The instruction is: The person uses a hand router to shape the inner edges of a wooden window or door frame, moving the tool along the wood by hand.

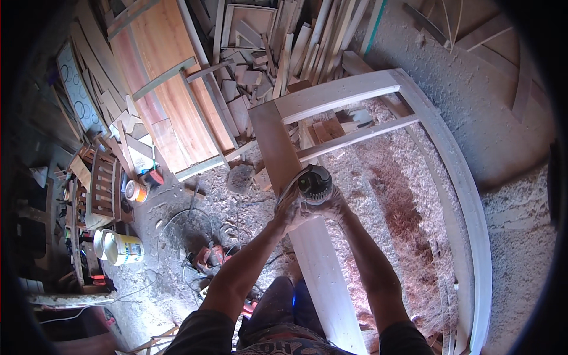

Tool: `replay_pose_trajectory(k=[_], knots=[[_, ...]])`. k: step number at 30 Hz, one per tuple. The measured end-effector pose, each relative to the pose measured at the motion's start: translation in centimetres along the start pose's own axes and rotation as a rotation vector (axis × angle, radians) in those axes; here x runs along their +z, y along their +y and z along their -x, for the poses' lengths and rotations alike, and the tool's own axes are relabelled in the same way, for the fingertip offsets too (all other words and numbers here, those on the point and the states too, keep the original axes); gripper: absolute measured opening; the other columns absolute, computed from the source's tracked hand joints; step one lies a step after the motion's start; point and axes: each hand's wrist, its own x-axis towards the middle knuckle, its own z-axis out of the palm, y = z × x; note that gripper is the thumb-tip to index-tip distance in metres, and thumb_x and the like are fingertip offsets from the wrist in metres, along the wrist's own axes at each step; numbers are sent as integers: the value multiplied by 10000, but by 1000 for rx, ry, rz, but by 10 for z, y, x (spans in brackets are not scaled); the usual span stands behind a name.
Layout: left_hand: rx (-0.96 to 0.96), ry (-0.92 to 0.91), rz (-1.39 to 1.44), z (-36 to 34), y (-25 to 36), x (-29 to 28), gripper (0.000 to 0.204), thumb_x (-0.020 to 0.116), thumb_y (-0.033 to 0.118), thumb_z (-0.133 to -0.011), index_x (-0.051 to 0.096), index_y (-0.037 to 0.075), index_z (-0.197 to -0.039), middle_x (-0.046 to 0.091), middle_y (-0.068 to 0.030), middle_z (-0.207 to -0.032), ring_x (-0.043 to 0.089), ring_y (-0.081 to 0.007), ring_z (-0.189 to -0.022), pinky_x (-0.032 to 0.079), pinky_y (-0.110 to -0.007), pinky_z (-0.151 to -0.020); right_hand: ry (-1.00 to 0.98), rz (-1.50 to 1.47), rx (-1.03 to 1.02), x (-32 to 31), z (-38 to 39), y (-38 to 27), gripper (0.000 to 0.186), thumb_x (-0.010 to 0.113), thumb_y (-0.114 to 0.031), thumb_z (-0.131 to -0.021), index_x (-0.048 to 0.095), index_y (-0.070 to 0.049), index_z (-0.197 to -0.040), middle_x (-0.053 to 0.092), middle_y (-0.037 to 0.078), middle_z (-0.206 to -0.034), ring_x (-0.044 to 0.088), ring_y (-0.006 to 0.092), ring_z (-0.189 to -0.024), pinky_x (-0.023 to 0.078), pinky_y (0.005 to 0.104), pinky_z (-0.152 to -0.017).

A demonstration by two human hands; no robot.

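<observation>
My left hand (287,210) and my right hand (328,207) grip either side of a dark power tool (313,183) with a round top and a cord. The tool sits on the long board (319,266) along the left side of a pale wooden frame (337,89). That board is browner at its far end and paler toward me. An inner rail (367,136) crosses the frame just beyond the tool. The underside of the tool and some of my fingertips are hidden.
Shavings (390,207) cover the ground inside the frame. Leaning panels (165,77) and offcuts (248,77) are piled beyond. At left are buckets (124,251) and a slatted wooden piece (103,189). A red tool (210,257) and cables lie left of my legs.
</observation>
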Motion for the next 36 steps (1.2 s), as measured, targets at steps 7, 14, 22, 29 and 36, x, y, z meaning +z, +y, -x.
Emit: replay_pose_trajectory(k=[7,14,22,29,36], knots=[[68,-20,-193,17,-34,-17,649,714,334,-1028,422,130,-1570,581,-95,-1488,668,-262,-1270,650,-413,-979,-31,-27,-29,7,30,-24,942,973,-226,-701,502,-85,-1504,665,57,-1385,635,152,-1236,511,320,-1116],[-57,21,86,64,-50,29,585,693,313,-1044,464,103,-1540,598,-99,-1460,678,-238,-1248,651,-368,-968,-53,38,92,-2,88,-29,1014,983,-188,-684,464,-76,-1548,635,65,-1442,607,159,-1293,480,326,-1163],[408,-16,-1430,145,-102,45,770,852,405,-874,518,92,-1494,619,-96,-1457,548,-320,-1387,427,-478,-1192,-29,-99,34,1,186,-14,1029,1012,-157,-658,477,-80,-1534,634,68,-1443,613,177,-1297,499,335,-1158],[414,3,-1638,229,-149,103,734,826,455,-876,560,131,-1478,583,-86,-1491,417,-316,-1463,285,-493,-1256,31,29,-63,2,299,-33,944,1008,-190,-631,548,-105,-1452,662,81,-1393,648,204,-1259,524,339,-1120],[219,-138,-1752,336,-229,142,696,730,466,-923,539,87,-1474,533,-149,-1537,470,-391,-1447,287,-576,-1257,68,506,-235,-3,435,-35,710,990,-267,-643,656,-132,-1255,721,66,-1185,707,237,-1089,587,369,-994]])
